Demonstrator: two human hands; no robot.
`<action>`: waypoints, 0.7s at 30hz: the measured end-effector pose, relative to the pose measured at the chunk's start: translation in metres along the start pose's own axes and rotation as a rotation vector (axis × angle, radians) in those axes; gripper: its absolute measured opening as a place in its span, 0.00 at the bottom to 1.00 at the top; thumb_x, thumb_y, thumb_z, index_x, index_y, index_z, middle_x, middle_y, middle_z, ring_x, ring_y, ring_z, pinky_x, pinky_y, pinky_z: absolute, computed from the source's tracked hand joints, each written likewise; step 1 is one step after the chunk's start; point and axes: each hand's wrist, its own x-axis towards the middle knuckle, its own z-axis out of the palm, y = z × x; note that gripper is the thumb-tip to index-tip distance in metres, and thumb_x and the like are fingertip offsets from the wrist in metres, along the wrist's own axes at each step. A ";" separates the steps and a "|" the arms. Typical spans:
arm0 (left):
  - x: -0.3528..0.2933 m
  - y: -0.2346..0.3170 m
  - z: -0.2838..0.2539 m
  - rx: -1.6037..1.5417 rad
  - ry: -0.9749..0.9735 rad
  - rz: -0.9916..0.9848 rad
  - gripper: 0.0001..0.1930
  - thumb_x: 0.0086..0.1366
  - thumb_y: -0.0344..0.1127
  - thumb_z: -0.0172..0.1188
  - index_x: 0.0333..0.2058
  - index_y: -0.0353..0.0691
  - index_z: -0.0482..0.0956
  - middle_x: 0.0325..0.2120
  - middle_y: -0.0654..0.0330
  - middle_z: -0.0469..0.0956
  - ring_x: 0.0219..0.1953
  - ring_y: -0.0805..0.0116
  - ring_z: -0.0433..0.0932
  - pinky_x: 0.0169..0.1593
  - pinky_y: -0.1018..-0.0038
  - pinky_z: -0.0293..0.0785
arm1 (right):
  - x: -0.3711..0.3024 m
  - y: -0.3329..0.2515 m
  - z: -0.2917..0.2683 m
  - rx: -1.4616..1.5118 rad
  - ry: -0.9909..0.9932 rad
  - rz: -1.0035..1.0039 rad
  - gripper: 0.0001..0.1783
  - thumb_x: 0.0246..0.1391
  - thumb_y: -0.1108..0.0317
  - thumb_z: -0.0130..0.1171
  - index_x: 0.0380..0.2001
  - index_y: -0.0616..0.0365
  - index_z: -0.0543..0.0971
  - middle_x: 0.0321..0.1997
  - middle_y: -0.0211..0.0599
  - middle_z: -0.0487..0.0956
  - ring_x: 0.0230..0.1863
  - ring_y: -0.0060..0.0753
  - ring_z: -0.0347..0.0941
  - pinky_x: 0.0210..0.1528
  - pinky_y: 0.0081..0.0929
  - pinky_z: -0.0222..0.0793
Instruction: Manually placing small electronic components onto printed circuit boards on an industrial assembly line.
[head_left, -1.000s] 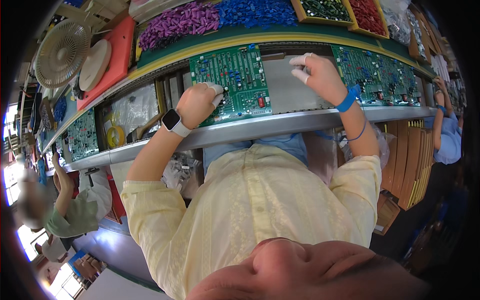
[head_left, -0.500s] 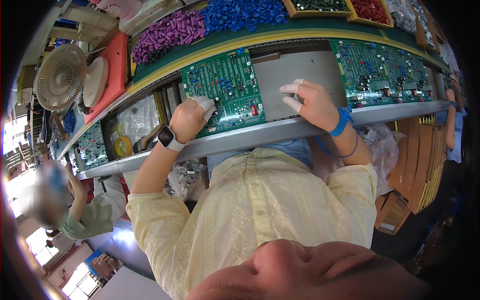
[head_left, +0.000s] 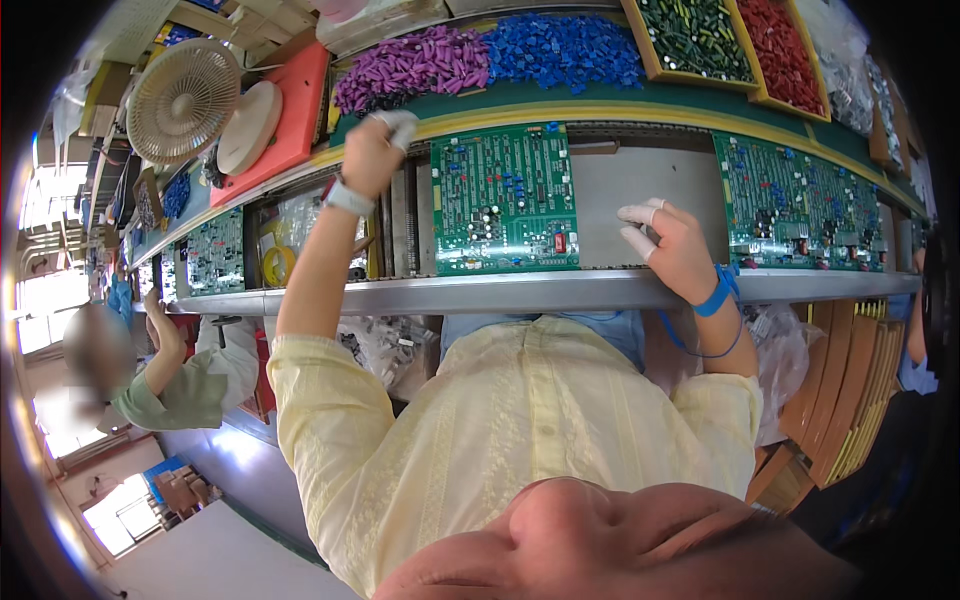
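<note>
My left hand (head_left: 376, 160), with a wristwatch and white finger cots, is raised over the far rail beside the small black parts (head_left: 388, 102). Motion smears its fingers, so what they hold, if anything, does not show. A green circuit board (head_left: 500, 200) with many mounted components lies in the track to its right. My right hand (head_left: 676, 250), also in white finger cots and with a blue wrist strap (head_left: 716, 291), hovers over the bare grey stretch right of that board. Its thumb and fingers are apart with nothing visible between them.
Purple parts (head_left: 420, 65), blue parts (head_left: 565, 50) and trays of green (head_left: 695, 35) and red parts (head_left: 780, 55) line the far shelf. More boards (head_left: 800, 200) sit at right. A fan (head_left: 185, 100) stands far left. A co-worker's arm (head_left: 165, 345) shows at left.
My left hand has left the circuit board and moved up and away toward the black parts on the far shelf. The view has shifted; my right hand stays over the grey stretch.
</note>
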 end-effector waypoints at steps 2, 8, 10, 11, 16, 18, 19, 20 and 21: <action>0.026 -0.041 -0.007 0.197 0.156 -0.088 0.11 0.56 0.38 0.57 0.35 0.38 0.79 0.32 0.50 0.78 0.37 0.54 0.77 0.42 0.67 0.73 | 0.000 -0.004 -0.003 0.003 0.010 0.008 0.09 0.43 0.73 0.60 0.32 0.58 0.79 0.29 0.39 0.76 0.26 0.38 0.71 0.29 0.28 0.67; 0.062 -0.061 -0.010 0.406 0.137 -0.249 0.15 0.55 0.43 0.58 0.38 0.41 0.78 0.34 0.49 0.78 0.36 0.52 0.77 0.42 0.63 0.72 | -0.004 -0.004 -0.014 -0.020 0.051 0.061 0.10 0.43 0.75 0.60 0.33 0.59 0.78 0.29 0.38 0.76 0.26 0.32 0.71 0.27 0.23 0.66; 0.069 -0.060 -0.002 0.448 0.137 -0.217 0.18 0.54 0.45 0.59 0.41 0.43 0.77 0.35 0.49 0.77 0.38 0.52 0.76 0.42 0.62 0.72 | -0.008 -0.006 -0.019 -0.008 0.074 0.122 0.10 0.43 0.76 0.60 0.33 0.60 0.78 0.29 0.37 0.76 0.25 0.31 0.71 0.27 0.22 0.66; 0.074 -0.058 0.001 0.517 0.114 -0.274 0.18 0.54 0.45 0.58 0.42 0.43 0.75 0.37 0.49 0.77 0.40 0.51 0.76 0.43 0.61 0.72 | -0.008 -0.006 -0.022 -0.016 0.069 0.132 0.10 0.43 0.76 0.60 0.33 0.60 0.78 0.29 0.37 0.76 0.25 0.31 0.71 0.27 0.22 0.66; 0.081 -0.048 -0.002 0.602 0.073 -0.425 0.17 0.55 0.45 0.57 0.42 0.45 0.72 0.38 0.47 0.76 0.42 0.47 0.75 0.44 0.57 0.71 | -0.014 -0.005 -0.024 -0.056 0.089 0.154 0.10 0.43 0.77 0.60 0.33 0.61 0.78 0.29 0.37 0.76 0.24 0.27 0.70 0.27 0.19 0.65; 0.086 -0.054 0.001 0.582 0.058 -0.421 0.17 0.56 0.44 0.57 0.42 0.45 0.72 0.37 0.46 0.76 0.42 0.47 0.75 0.44 0.58 0.71 | -0.019 -0.003 -0.023 -0.057 0.092 0.175 0.10 0.43 0.77 0.60 0.33 0.61 0.78 0.29 0.37 0.76 0.24 0.26 0.69 0.27 0.19 0.65; 0.087 -0.054 0.002 0.566 0.046 -0.419 0.16 0.56 0.43 0.56 0.42 0.45 0.73 0.37 0.46 0.77 0.43 0.48 0.75 0.45 0.58 0.71 | -0.022 -0.002 -0.025 -0.055 0.095 0.193 0.10 0.43 0.77 0.60 0.33 0.61 0.78 0.29 0.36 0.76 0.24 0.26 0.69 0.27 0.18 0.64; 0.086 -0.054 0.004 0.563 0.047 -0.416 0.16 0.56 0.43 0.56 0.42 0.45 0.73 0.37 0.46 0.77 0.43 0.48 0.75 0.45 0.58 0.71 | -0.025 -0.001 -0.027 -0.058 0.098 0.194 0.10 0.43 0.77 0.60 0.33 0.61 0.78 0.29 0.36 0.76 0.24 0.26 0.69 0.27 0.18 0.64; 0.085 -0.053 0.005 0.531 0.066 -0.429 0.16 0.56 0.41 0.55 0.43 0.45 0.73 0.36 0.46 0.77 0.43 0.48 0.75 0.45 0.59 0.71 | -0.029 0.000 -0.030 -0.076 0.106 0.226 0.10 0.44 0.76 0.60 0.33 0.60 0.78 0.29 0.36 0.76 0.24 0.25 0.69 0.27 0.18 0.64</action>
